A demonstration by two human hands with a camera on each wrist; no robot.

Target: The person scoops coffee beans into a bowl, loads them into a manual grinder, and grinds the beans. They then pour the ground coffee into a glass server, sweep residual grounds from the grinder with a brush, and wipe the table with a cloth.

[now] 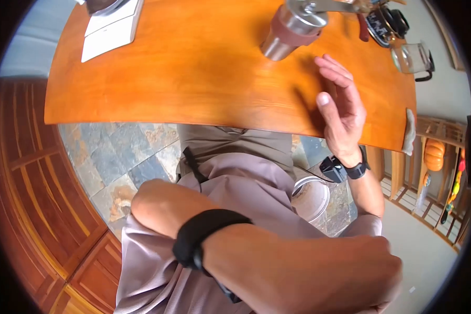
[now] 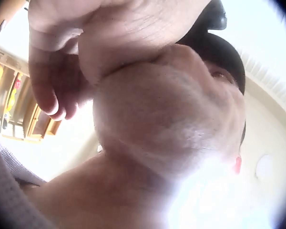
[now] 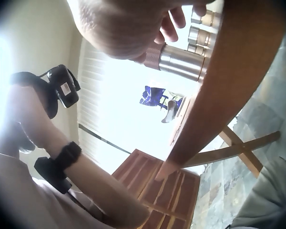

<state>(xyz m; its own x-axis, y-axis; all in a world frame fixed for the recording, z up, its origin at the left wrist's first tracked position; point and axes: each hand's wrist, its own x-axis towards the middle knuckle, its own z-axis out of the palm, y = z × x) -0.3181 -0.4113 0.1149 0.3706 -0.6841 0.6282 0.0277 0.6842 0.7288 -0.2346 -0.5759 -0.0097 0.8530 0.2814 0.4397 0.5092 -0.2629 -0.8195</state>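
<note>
My right hand [image 1: 343, 112] hovers over the front right part of the wooden table [image 1: 193, 73], fingers extended and slightly bent, holding nothing. Just beyond its fingertips stands a steel hand-crank coffee grinder [image 1: 293, 34] with a reddish-brown band and a crank on top. The right wrist view shows the grinder's steel body [image 3: 181, 62] upright on the tabletop, overlapped by the hand. My left forearm crosses in front of my body, and the left hand [image 2: 62, 86] is raised at the chin. Its fingers hang loosely curled, with nothing visible in them.
A white flat box [image 1: 110, 36] lies at the table's far left. Toward the right edge are a glass jug [image 1: 409, 57] with a black handle and a dark round object [image 1: 381, 29]. A grey cloth [image 1: 410, 131] hangs at the right corner; a white bucket [image 1: 314, 196] stands below.
</note>
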